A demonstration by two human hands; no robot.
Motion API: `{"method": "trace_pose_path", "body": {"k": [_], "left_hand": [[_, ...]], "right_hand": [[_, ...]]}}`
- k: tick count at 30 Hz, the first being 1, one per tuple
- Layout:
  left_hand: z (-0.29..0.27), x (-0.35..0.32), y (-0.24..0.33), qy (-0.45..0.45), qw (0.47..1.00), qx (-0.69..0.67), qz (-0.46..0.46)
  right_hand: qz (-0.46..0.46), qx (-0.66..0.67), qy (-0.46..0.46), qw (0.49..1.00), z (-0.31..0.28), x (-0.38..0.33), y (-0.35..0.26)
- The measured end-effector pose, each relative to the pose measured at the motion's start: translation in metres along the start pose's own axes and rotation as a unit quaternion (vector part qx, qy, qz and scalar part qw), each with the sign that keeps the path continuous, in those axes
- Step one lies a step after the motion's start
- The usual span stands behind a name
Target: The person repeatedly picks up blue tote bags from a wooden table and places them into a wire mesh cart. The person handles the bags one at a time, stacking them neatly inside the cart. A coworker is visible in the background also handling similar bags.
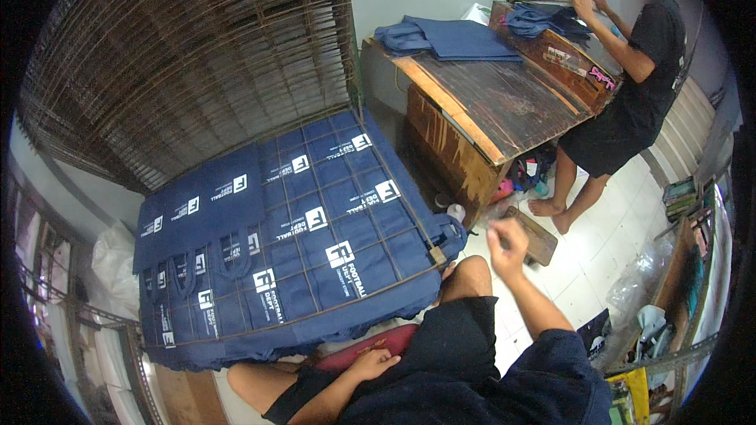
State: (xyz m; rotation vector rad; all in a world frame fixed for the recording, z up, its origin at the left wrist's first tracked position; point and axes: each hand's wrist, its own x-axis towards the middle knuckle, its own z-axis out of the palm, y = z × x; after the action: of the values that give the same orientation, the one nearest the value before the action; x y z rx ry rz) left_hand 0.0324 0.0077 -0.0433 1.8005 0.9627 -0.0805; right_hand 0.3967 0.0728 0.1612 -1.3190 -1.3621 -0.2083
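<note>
Navy-blue fabric panels (287, 245) lie toward eleven o'clock from our lap, on a rusty wire-grid rack (205, 47); if its upraised layers dropped, we could smear damp ink. White square emblems (316, 219) and lettering mark the panels. Our left hand (374, 364) rests loosely curled; our right hand (508, 248), toward two o'clock, is half-closed mid-air; we cannot tell whether it pinches anything.

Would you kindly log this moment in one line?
left hand: at lap; right hand: raised, curled; blue fabric: laid out; wire racks: tilted up behind; co-worker: beside desk
</note>
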Motion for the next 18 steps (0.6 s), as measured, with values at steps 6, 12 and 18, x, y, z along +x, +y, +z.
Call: {"method": "trace_pose_path", "body": {"k": [6,12,18], "left_hand": [[-0.008,0.0,0.015,-0.031,0.997,-0.013,-0.062],[-0.006,0.0,0.018,-0.016,0.998,-0.001,-0.065],[-0.013,0.002,0.024,-0.038,0.998,-0.011,-0.049]], "right_hand": [[0.064,0.108,0.094,0.988,-0.005,0.119,0.032],[0.305,0.271,0.125,0.904,-0.004,0.203,0.104],[0.358,0.442,0.191,0.8,0.006,0.254,0.153]]}}
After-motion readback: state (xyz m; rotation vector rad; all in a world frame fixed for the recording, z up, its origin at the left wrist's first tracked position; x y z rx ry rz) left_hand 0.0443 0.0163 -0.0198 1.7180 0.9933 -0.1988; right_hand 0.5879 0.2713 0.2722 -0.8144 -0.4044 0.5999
